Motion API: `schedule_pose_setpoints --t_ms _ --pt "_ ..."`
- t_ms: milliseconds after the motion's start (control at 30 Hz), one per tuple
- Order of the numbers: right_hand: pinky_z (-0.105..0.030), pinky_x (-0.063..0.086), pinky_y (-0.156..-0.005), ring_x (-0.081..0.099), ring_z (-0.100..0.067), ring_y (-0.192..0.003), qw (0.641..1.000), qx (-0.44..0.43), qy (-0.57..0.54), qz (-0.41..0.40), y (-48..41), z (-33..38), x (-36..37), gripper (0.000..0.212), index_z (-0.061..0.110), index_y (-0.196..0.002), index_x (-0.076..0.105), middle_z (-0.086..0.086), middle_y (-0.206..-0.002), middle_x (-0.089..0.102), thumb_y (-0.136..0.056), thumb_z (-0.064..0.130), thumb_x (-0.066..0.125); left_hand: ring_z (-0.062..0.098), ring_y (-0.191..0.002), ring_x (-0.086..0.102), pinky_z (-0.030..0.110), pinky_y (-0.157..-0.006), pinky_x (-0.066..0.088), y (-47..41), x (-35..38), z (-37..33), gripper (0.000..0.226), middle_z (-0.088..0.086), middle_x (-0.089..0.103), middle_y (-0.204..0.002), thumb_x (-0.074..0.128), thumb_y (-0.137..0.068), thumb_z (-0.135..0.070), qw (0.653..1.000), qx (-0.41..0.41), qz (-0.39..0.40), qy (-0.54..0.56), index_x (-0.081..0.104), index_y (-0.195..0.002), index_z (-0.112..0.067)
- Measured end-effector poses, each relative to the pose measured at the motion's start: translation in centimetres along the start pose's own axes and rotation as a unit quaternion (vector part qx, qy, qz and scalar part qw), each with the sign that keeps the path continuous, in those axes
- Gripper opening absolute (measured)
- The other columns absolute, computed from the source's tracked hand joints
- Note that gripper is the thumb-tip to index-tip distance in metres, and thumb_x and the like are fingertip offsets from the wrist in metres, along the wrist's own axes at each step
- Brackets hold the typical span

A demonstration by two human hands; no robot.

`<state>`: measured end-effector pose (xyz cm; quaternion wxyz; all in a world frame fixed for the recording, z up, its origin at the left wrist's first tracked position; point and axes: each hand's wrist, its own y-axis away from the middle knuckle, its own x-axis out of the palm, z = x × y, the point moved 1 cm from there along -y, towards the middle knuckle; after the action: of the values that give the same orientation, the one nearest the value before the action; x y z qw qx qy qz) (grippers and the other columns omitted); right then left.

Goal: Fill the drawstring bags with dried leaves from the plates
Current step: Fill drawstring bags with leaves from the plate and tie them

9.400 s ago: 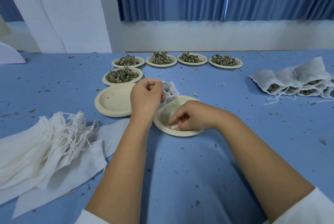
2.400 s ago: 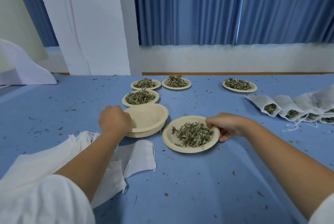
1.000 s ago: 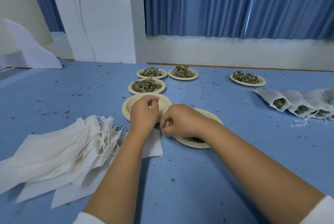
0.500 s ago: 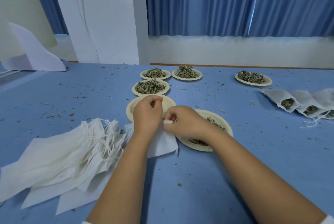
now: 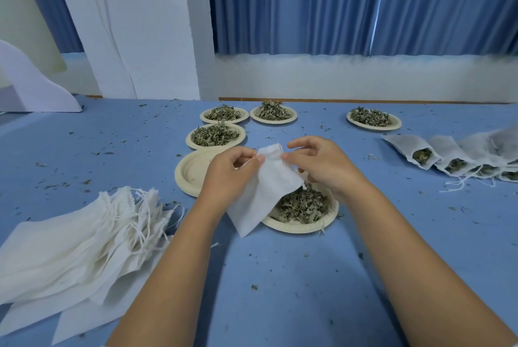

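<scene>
Stack of empty bags at far left: thin white fabric, flat rectangles fanned out over one another, with tangled white drawstrings at their upper ends. Beside them is a stack of empty plates, round, pale beige, matte like pressed paper, with ribbed rims. Just behind it sits a plate of leaves, heaped grey-green, curled and brittle-looking.

Left hand pinches one side of the open end of a bag, fingers curled round the hem. This bag is held up off the table, flat and limp, hanging slantwise, its lower corner towards the person. It covers the left rim of the near plate; cannot tell whether it touches. Right hand pinches the other side of the hem between thumb and forefinger, the other fingers loosely bent. The near plate holds a loose heap of dried leaves.

Further back is a row of three plates, each heaped with leaves, the third set apart to the right. At far right lies a row of filled bags, overlapping, with green showing at their mouths and strings trailing.

Table: smooth blue cover, speckled all over with leaf crumbs. Behind it are a white pillar, a low white wall and pleated blue curtains.
</scene>
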<state>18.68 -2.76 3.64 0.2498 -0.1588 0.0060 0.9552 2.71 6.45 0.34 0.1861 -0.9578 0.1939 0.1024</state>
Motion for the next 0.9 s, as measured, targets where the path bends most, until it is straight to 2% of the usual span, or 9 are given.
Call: schedule_pose_setpoints --t_ms 100,167,267,400,533,600,700,800,900 --pt "-0.014 0.040 -0.050 0.057 0.000 -0.065 0.999 -0.016 0.010 -0.041 0.1 0.0 -1.1 0.015 0.024 -0.089 0.066 0.006 -0.084 0.062 -0.082 0.033 0.076 -0.007 -0.066 0.054 0.006 -0.059 0.040 -0.4 0.5 -0.4 0.004 -0.011 0.065 -0.079 0.070 -0.089 -0.028 1.000 0.011 -0.006 0.004 0.071 -0.088 -0.023" --pt "-0.009 0.038 -0.044 0.053 0.007 -0.052 0.999 -0.021 0.018 -0.020 0.3 0.2 -1.5 0.010 0.022 -0.084 0.070 0.008 -0.076 0.064 -0.082 0.030 0.075 -0.008 -0.070 0.055 0.004 -0.061 0.040 -0.7 0.7 -0.8 0.004 -0.013 0.065 -0.081 0.072 -0.088 -0.029 1.000 0.022 -0.013 0.003 0.070 -0.087 -0.026" --pt "-0.007 0.036 -0.041 0.050 0.007 -0.045 1.000 -0.024 0.013 -0.001 0.5 0.2 -1.6 0.005 0.021 -0.085 0.072 0.006 -0.073 0.065 -0.082 0.024 0.075 -0.002 -0.076 0.059 0.008 -0.065 0.042 -0.9 1.0 -0.8 0.004 -0.014 0.067 -0.083 0.074 -0.086 -0.029 0.999 0.027 -0.028 0.032 0.070 -0.087 -0.028" --pt "-0.008 0.033 -0.039 0.047 0.006 -0.041 1.000 0.000 0.031 0.001 0.1 -0.2 -1.6 0.007 0.021 -0.085 0.072 0.006 -0.070 0.060 -0.082 0.025 0.076 -0.003 -0.078 0.060 0.007 -0.065 0.043 -0.6 1.0 -0.7 0.003 -0.016 0.068 -0.083 0.074 -0.087 -0.029 0.997 0.034 -0.037 0.059 0.071 -0.088 -0.029" --pt "-0.012 0.035 -0.040 0.044 0.003 -0.041 0.998 0.022 0.042 0.036 0.2 -0.4 -1.4 0.014 0.015 -0.083 0.074 0.017 -0.051 0.055 -0.083 0.029 0.074 -0.006 -0.084 0.060 0.007 -0.071 0.044 -0.4 1.0 -0.7 0.004 -0.022 0.068 -0.086 0.072 -0.088 -0.031 0.998 0.035 -0.038 0.043 0.071 -0.091 -0.029" --pt "-0.013 0.038 -0.042 0.048 0.001 -0.046 0.999 0.013 0.029 0.025 0.3 -0.4 -1.4 0.013 0.015 -0.081 0.074 0.014 -0.056 0.058 -0.084 0.027 0.073 -0.009 -0.095 0.058 0.011 -0.082 0.043 -0.3 1.2 -0.6 0.010 -0.023 0.067 -0.096 0.070 -0.089 -0.032 0.998 0.034 -0.054 0.009 0.069 -0.099 -0.031" --pt "-0.018 0.044 -0.050 0.052 -0.007 -0.052 1.000 0.003 0.002 -0.016 0.2 -0.5 -1.1 0.009 0.016 -0.085 0.073 0.008 -0.071 0.064 -0.087 0.025 0.070 -0.003 -0.108 0.051 0.016 -0.094 0.037 0.2 1.8 -0.8 0.031 -0.017 0.056 -0.113 0.069 -0.090 -0.032 0.988 0.070 -0.117 -0.079 0.063 -0.120 -0.027" --pt "-0.018 0.052 -0.055 0.060 -0.008 -0.051 0.996 0.016 -0.079 -0.040 0.2 -0.5 -0.2 0.010 0.013 -0.094 0.071 0.001 -0.085 0.066 -0.088 0.021 0.071 0.000 -0.094 0.055 0.016 -0.086 0.042 1.0 2.5 -1.4 0.018 -0.011 0.060 -0.102 0.071 -0.088 -0.029 0.978 0.112 -0.152 -0.089 0.068 -0.105 -0.023" --pt "-0.017 0.052 -0.054 0.063 -0.008 -0.053 0.988 0.028 -0.146 -0.028 0.4 -0.5 0.6 0.011 0.012 -0.084 0.067 -0.002 -0.078 0.066 -0.082 0.017 0.077 0.001 -0.084 0.063 0.016 -0.078 0.048 1.3 3.1 -1.8 0.010 -0.010 0.071 -0.088 0.073 -0.086 -0.033 0.994 0.057 -0.092 -0.007 0.074 -0.091 -0.024"
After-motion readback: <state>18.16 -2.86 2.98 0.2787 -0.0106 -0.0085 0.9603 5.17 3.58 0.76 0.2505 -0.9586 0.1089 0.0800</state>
